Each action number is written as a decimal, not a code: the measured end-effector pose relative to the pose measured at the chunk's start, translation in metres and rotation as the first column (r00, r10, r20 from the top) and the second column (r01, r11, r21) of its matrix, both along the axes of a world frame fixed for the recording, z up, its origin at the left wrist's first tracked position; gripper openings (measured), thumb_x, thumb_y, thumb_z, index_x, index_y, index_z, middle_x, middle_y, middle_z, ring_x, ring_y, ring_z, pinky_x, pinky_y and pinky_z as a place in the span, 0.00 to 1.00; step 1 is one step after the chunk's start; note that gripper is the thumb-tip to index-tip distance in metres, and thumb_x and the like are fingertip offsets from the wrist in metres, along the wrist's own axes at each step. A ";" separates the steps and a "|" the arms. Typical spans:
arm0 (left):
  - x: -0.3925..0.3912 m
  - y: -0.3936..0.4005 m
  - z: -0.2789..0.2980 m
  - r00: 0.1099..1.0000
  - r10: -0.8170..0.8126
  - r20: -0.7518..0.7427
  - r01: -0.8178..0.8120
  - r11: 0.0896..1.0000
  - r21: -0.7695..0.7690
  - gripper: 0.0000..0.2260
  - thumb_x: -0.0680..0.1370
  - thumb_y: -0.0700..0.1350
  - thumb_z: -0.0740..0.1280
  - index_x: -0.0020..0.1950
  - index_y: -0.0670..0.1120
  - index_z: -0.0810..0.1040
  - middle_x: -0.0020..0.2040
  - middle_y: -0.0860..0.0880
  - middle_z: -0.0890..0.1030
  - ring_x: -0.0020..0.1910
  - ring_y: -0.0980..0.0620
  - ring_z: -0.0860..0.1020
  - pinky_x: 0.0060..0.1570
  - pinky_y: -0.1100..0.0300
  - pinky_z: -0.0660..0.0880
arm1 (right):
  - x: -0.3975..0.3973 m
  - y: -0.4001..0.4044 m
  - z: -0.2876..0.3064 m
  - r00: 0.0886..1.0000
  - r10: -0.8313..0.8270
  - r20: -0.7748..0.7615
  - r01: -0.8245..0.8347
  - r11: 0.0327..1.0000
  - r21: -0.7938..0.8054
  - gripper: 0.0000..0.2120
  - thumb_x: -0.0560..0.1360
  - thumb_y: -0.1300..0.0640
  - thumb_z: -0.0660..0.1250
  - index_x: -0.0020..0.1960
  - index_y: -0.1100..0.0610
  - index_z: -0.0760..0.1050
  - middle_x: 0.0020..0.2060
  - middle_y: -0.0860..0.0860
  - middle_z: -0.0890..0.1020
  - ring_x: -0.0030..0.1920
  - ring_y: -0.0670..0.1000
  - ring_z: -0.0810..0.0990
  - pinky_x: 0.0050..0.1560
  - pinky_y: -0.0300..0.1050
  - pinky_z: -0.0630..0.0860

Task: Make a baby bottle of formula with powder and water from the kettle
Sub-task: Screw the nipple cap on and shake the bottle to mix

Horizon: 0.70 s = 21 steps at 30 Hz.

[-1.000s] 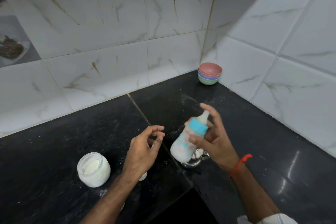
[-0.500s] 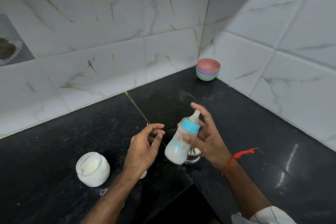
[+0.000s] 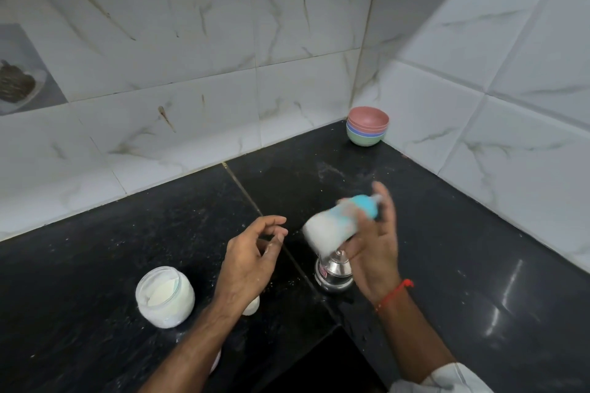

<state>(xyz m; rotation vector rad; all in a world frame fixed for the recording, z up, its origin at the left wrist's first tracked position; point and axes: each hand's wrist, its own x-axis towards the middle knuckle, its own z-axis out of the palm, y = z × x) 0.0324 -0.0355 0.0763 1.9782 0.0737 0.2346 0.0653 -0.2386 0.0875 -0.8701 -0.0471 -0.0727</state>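
Observation:
My right hand grips a baby bottle with a blue collar and milky white contents. The bottle is blurred and tilted steeply, its teat end up to the right. Just below it a small shiny steel kettle stands on the black counter. My left hand hovers to the left of the bottle, fingers loosely curled and apart, holding nothing. An open jar of white powder sits on the counter at the lower left.
A stack of coloured bowls stands in the far corner where the two tiled walls meet. A small white object lies partly hidden under my left wrist. The counter's inner edge drops away at the bottom centre.
The bottle has swung from nearly upright to steeply tilted and is now motion-blurred in my right hand. The left hand has stayed in place.

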 end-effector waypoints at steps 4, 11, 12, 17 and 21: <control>-0.004 0.004 -0.002 1.000 0.007 0.011 -0.007 1.000 -0.013 0.12 0.81 0.43 0.70 0.61 0.58 0.81 0.49 0.63 0.86 0.45 0.56 0.83 0.46 0.61 0.82 | 0.016 -0.005 -0.004 0.978 -0.131 -0.161 0.191 0.870 0.455 0.18 0.83 0.47 0.63 0.65 0.58 0.73 0.66 0.58 0.80 0.59 0.56 0.85 0.50 0.56 0.84; -0.006 0.004 -0.003 1.000 0.016 0.008 -0.016 1.000 0.002 0.13 0.81 0.42 0.70 0.60 0.59 0.82 0.48 0.64 0.86 0.45 0.55 0.84 0.47 0.59 0.83 | -0.006 -0.004 -0.004 0.990 0.118 0.080 -0.098 0.971 -0.219 0.35 0.74 0.59 0.77 0.76 0.46 0.66 0.56 0.61 0.83 0.57 0.57 0.83 0.55 0.57 0.83; -0.006 0.004 -0.003 1.000 0.019 0.011 -0.019 1.000 -0.001 0.12 0.81 0.42 0.70 0.60 0.59 0.82 0.48 0.64 0.86 0.45 0.55 0.84 0.46 0.57 0.83 | 0.000 -0.009 -0.002 0.999 -0.025 0.035 0.027 0.998 -0.057 0.33 0.76 0.57 0.74 0.77 0.47 0.65 0.58 0.60 0.82 0.58 0.57 0.83 0.52 0.57 0.84; -0.009 0.004 -0.005 1.000 0.023 0.001 -0.023 1.000 -0.008 0.13 0.81 0.42 0.70 0.59 0.59 0.82 0.48 0.64 0.86 0.44 0.55 0.84 0.47 0.54 0.84 | 0.016 -0.023 -0.003 0.975 -0.218 -0.029 0.220 0.951 0.216 0.32 0.81 0.53 0.67 0.80 0.51 0.57 0.64 0.56 0.77 0.63 0.57 0.82 0.49 0.55 0.84; -0.006 0.001 -0.004 1.000 0.011 -0.004 -0.011 1.000 0.001 0.13 0.81 0.43 0.70 0.59 0.60 0.81 0.48 0.65 0.85 0.47 0.56 0.83 0.48 0.56 0.83 | -0.012 -0.015 -0.012 0.938 0.332 0.100 -0.252 0.850 -0.463 0.43 0.69 0.60 0.80 0.78 0.46 0.64 0.59 0.66 0.80 0.56 0.57 0.83 0.57 0.56 0.82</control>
